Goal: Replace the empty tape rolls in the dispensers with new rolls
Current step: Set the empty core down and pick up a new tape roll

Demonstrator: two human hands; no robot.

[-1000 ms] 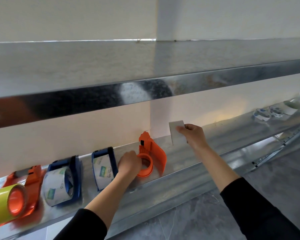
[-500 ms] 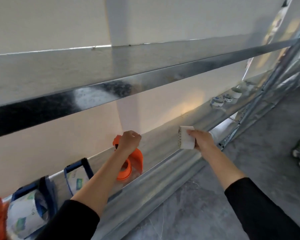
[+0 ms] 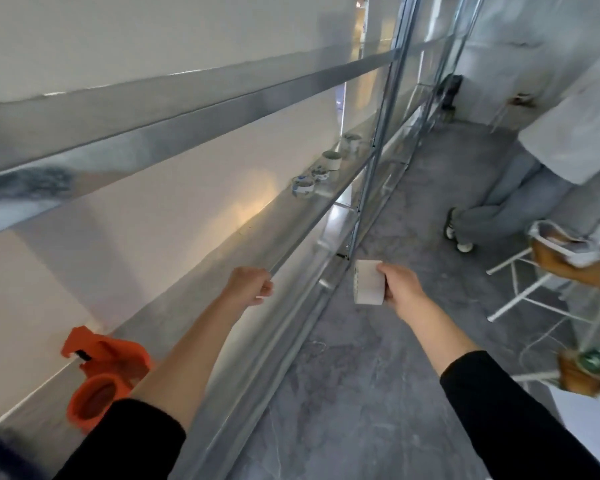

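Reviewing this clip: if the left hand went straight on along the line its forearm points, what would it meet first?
Bare shelf lies ahead of the left hand; the first objects in that line look like the small tape rolls farther along, though depth is hard to judge.

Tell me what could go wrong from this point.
1. The orange plastic tape dispenser lies on the metal shelf right beside the left forearm; an arm swing might knock it off.
2. The white cardboard tape core, gripped by the right hand over the floor, might drop.
3. A standing person and a white metal chair crowd the aisle toward the small tape rolls further along.
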